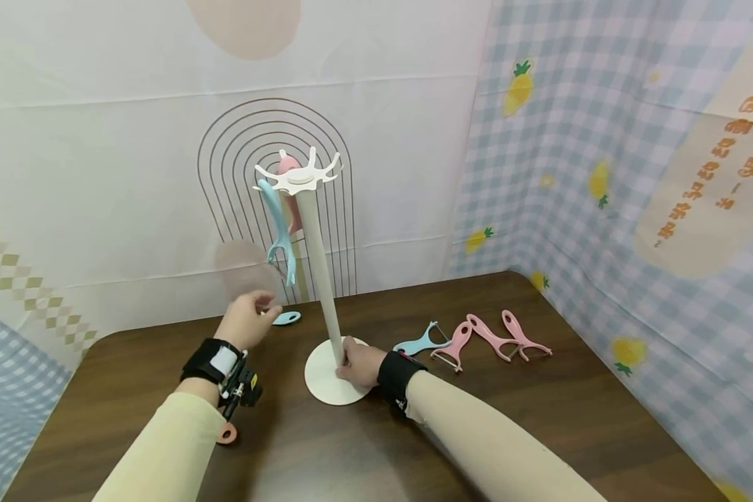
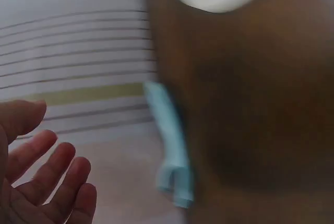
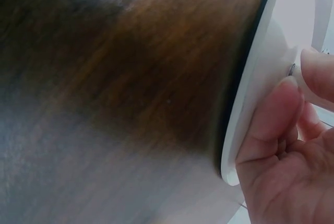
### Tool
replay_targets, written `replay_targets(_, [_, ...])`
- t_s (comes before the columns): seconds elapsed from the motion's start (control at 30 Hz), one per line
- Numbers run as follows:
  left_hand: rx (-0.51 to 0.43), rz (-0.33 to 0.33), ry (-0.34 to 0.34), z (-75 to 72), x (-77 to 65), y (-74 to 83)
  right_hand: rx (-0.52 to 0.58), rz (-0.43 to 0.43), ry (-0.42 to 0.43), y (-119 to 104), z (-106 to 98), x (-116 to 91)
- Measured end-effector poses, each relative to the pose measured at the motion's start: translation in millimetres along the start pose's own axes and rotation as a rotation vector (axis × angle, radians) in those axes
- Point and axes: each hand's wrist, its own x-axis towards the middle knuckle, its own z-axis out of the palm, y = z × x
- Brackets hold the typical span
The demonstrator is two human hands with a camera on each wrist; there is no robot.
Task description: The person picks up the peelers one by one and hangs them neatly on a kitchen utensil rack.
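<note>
A white stand (image 1: 318, 258) with a ring of hooks on top rises from a round base (image 1: 329, 383). My right hand (image 1: 359, 362) grips the foot of its pole; thumb and fingers also show there (image 3: 284, 130) in the right wrist view. A light blue peeler (image 1: 279, 230) and a pink peeler (image 1: 288, 165) hang from the hooks. My left hand (image 1: 249, 319) is left of the pole, fingers loosely bent and holding nothing in the left wrist view. Beside it a blue peeler (image 1: 286, 318) lies near the wall, partly hidden by the hand.
Right of the base lie a blue peeler (image 1: 422, 341) and several pink ones, such as a pink peeler (image 1: 491, 335). An orange handle end (image 1: 226, 433) pokes out from under my left forearm. Printed cloth (image 1: 401, 174) hangs behind the brown table (image 1: 301, 446).
</note>
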Motion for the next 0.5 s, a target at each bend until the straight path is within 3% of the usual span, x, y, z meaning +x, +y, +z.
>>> replay_targets(0.07, [0.058,-0.045,-0.060,10.0,0.2,-15.6,0.002,0.000,0.001,1,2,3])
replay_targets(0.2, [0.174,-0.122,-0.118,25.7,3.2,-39.7,-0.003,-0.001,0.001,0,3,3])
replay_targets(0.3, [0.236,-0.151,-0.137,32.4,4.9,-43.5,-0.006,0.001,0.003,-1,2,1])
replay_targets(0.5, [0.282,-0.131,-0.156,44.0,8.5,-38.4,0.001,0.006,0.015,1,4,3])
